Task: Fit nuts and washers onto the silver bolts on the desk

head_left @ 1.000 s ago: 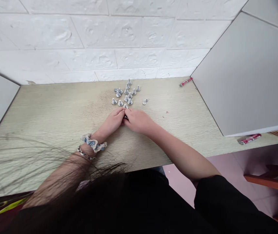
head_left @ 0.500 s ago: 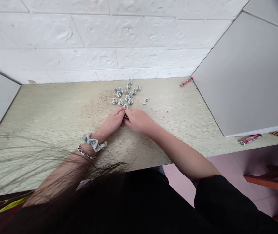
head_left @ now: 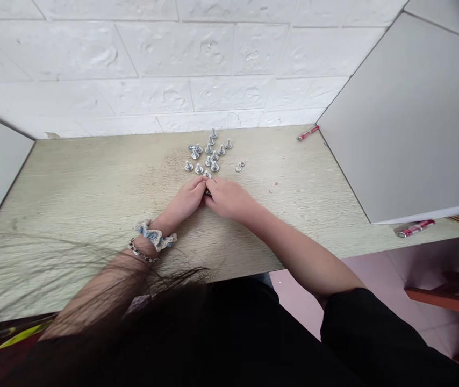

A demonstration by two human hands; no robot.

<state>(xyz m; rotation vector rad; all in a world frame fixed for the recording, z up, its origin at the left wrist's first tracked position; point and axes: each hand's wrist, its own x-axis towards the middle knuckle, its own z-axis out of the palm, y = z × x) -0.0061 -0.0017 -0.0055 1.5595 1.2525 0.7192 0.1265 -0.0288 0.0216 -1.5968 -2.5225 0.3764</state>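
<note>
My left hand (head_left: 186, 201) and my right hand (head_left: 228, 198) meet at the middle of the pale wooden table (head_left: 92, 188), fingers closed and touching. Between the fingertips shows a small dark, shiny piece, mostly hidden, which both hands grip; I cannot make out what it is. Just beyond the fingertips stands a silver bolt (head_left: 207, 174), partly covered by the hands. Behind it is a loose group of several silver bolts with washers, one of them a bolt (head_left: 214, 166) standing upright. A smaller bolt (head_left: 238, 167) lies to the right beside a nut (head_left: 243, 163).
A white brick-patterned wall (head_left: 209, 51) closes off the back. Grey panels stand left and right. One red battery (head_left: 307, 134) lies by the right panel's rear corner, another red battery (head_left: 415, 228) near the front right edge. A reddish wooden stool (head_left: 447, 302) is below.
The view has shifted very slightly. Both hands remain together in the same place, and the bolts have not visibly moved on the table.
</note>
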